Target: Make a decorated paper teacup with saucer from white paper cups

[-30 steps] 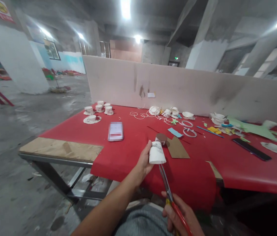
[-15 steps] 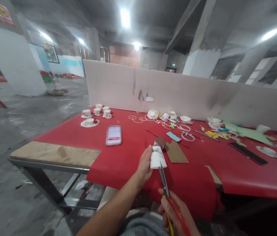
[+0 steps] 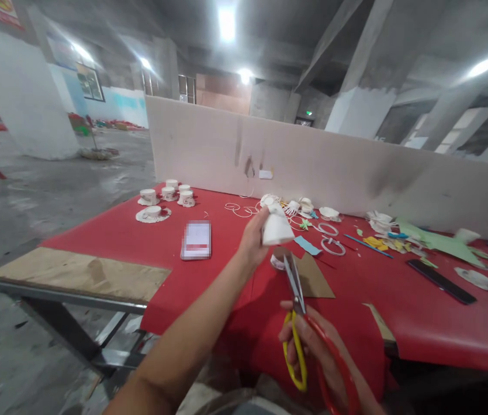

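My left hand [image 3: 252, 237] grips a white paper cup [image 3: 277, 226] by its side and holds it up over the red-covered table [image 3: 222, 294]. My right hand [image 3: 308, 340], lower down near the table's front edge, is closed round the handles of a pair of scissors [image 3: 296, 288], one handle yellow and one red. The blades are slightly apart and point up, away from the cup. Behind the blade tips stands a brown-topped cup [image 3: 277, 258], and a brown card piece [image 3: 312, 275] lies beside it.
At the left sit several small white cups on saucers [image 3: 153, 213] and a phone [image 3: 196, 239]. White rings [image 3: 333, 245], a blue paper strip [image 3: 307, 245], paper scraps and a long black object [image 3: 440, 280] lie to the right. A pale board [image 3: 313, 155] stands along the back.
My left hand has lifted the white paper cup up and away from the scissors, and the cup has tilted. The scissor blades have come out of its rim and the handles have spread.
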`<state>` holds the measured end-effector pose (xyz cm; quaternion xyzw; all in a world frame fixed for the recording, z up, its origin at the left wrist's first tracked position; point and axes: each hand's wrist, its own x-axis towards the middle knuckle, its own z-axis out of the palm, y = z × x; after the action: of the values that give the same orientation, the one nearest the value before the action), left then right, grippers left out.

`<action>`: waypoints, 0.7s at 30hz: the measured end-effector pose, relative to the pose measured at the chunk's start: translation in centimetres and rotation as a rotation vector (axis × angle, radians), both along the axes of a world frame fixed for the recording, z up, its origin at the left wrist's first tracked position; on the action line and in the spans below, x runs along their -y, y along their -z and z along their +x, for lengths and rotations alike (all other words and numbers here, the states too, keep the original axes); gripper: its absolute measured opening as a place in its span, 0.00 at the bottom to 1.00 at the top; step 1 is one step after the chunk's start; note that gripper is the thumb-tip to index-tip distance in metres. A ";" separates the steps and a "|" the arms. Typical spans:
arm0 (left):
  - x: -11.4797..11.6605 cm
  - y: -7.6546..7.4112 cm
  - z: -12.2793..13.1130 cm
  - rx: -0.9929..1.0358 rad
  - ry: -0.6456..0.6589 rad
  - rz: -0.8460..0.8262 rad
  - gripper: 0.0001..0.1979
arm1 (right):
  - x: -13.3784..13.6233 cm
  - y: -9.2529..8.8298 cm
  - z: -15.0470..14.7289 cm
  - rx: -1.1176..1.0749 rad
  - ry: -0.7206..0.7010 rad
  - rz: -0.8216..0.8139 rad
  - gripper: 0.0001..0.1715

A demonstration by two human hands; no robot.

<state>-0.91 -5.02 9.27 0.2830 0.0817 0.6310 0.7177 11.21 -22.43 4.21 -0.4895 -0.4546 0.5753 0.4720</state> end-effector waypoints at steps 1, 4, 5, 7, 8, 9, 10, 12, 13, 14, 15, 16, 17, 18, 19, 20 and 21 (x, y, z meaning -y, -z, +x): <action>-1.9 -1.0 0.0 0.059 0.008 0.023 0.16 | -1.1 -0.9 0.1 -0.089 -0.008 0.003 0.31; -6.9 -1.7 0.5 0.171 0.127 0.000 0.18 | -4.7 -2.7 0.4 -0.336 -0.006 -0.018 0.26; -8.1 -1.3 0.7 0.197 0.153 -0.015 0.19 | -6.0 -3.0 0.4 -0.395 0.008 -0.028 0.24; -9.8 -0.1 1.1 0.216 0.182 -0.064 0.19 | -8.5 -3.3 0.5 -0.468 0.047 -0.050 0.21; -10.4 0.6 1.4 0.214 0.190 -0.096 0.20 | -9.7 -3.4 0.5 -0.487 0.071 -0.059 0.20; -10.9 1.2 1.6 0.227 0.186 -0.115 0.20 | -10.8 -3.4 0.5 -0.497 0.089 -0.065 0.20; -11.4 1.7 1.7 0.241 0.185 -0.129 0.20 | -11.9 -3.6 0.5 -0.503 0.096 -0.069 0.20; -12.5 2.3 2.0 0.276 0.167 -0.170 0.20 | -14.1 -4.0 0.5 -0.509 0.077 -0.075 0.23; -13.1 2.5 2.1 0.289 0.155 -0.188 0.20 | -15.1 -4.4 0.5 -0.505 0.054 -0.081 0.24; -13.8 2.6 2.1 0.295 0.148 -0.207 0.19 | -16.1 -4.8 0.4 -0.494 0.030 -0.091 0.26; -14.5 2.7 2.2 0.289 0.156 -0.224 0.18 | -16.9 -5.1 0.4 -0.479 0.018 -0.107 0.28; -15.3 2.9 2.2 0.286 0.163 -0.235 0.17 | -17.7 -5.4 0.4 -0.460 0.018 -0.124 0.29; -16.1 3.0 2.3 0.283 0.171 -0.235 0.16 | -18.4 -5.5 0.3 -0.439 0.026 -0.142 0.31; -16.9 3.1 2.2 0.281 0.177 -0.231 0.15 | -18.9 -5.5 0.3 -0.416 0.039 -0.156 0.33; -17.6 3.3 2.2 0.278 0.176 -0.228 0.15 | -19.4 -5.4 0.3 -0.386 0.050 -0.168 0.35; -18.3 3.5 2.1 0.274 0.178 -0.226 0.15 | -19.7 -5.1 0.3 -0.346 0.052 -0.176 0.37; -18.8 3.8 1.9 0.273 0.173 -0.226 0.15 | -20.1 -4.7 0.4 -0.294 0.043 -0.180 0.39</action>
<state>0.98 13.77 5.49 0.1181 0.0292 0.5862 0.8010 11.59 -2.37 8.92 -0.4501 -0.3165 0.6688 0.4999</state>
